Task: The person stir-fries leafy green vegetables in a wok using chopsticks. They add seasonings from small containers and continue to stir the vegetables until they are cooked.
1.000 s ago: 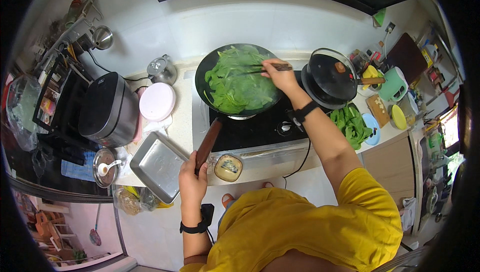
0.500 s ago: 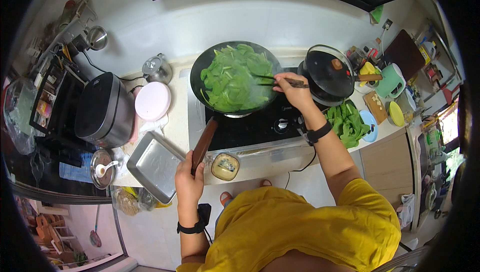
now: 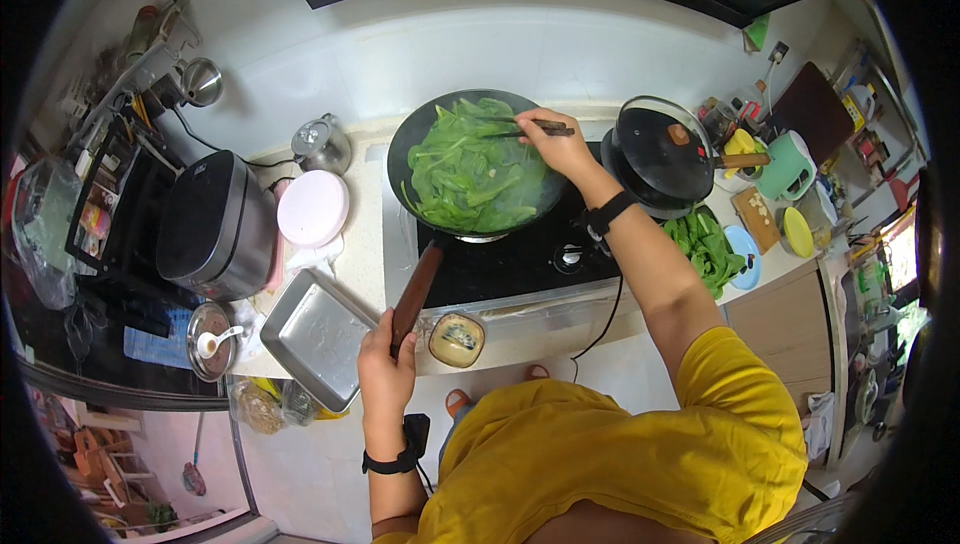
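A dark wok sits on the left burner of the black stove, heaped with green leafy vegetables. My left hand is wrapped round the wok's brown wooden handle, near its end. Over the wok's right side, my right hand grips a pair of dark chopsticks. Their tips reach left among the upper leaves.
Right of the wok stands a lidded black pan, with more leaves in front of it. A metal tray and a small square bowl lie near the counter's front edge. A rice cooker stands left.
My right hand and the chopsticks have moved up and left, toward the far side of the wok. The leaves have shifted in the pan. My left hand keeps its hold on the handle.
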A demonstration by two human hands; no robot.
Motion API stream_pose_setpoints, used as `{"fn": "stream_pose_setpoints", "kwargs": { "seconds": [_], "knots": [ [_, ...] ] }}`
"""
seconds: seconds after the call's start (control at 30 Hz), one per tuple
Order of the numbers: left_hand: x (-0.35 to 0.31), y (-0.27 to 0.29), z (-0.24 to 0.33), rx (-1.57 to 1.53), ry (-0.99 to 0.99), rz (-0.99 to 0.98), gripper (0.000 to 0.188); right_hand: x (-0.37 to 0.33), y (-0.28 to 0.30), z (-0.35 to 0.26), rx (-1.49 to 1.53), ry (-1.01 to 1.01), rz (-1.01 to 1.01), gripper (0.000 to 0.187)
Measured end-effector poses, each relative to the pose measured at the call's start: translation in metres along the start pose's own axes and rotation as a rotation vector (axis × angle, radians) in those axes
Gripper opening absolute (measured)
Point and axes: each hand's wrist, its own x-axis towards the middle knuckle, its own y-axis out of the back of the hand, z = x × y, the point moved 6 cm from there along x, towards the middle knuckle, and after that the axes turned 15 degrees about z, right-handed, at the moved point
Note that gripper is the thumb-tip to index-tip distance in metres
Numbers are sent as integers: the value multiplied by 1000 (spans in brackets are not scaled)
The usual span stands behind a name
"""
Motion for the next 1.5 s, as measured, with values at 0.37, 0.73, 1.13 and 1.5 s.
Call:
{"fn": "stream_pose_setpoints", "kwargs": {
  "seconds": [0.37,0.73,1.13,1.5],
  "knots": [
    [0,-2,1,-1,-10,7,43,-57,81,-15,50,-176,123,15],
    [2,0,4,3,-53,-27,42,-103,39,-36,320,-142,124,14],
    [-3,-6,2,-15,-9,-48,43,-60,28,17,323,-109,168,16],
    [-2,-6,2,-28,-5,-46,42,-55,101,-50,-65,-114,103,16]
  ]
}}
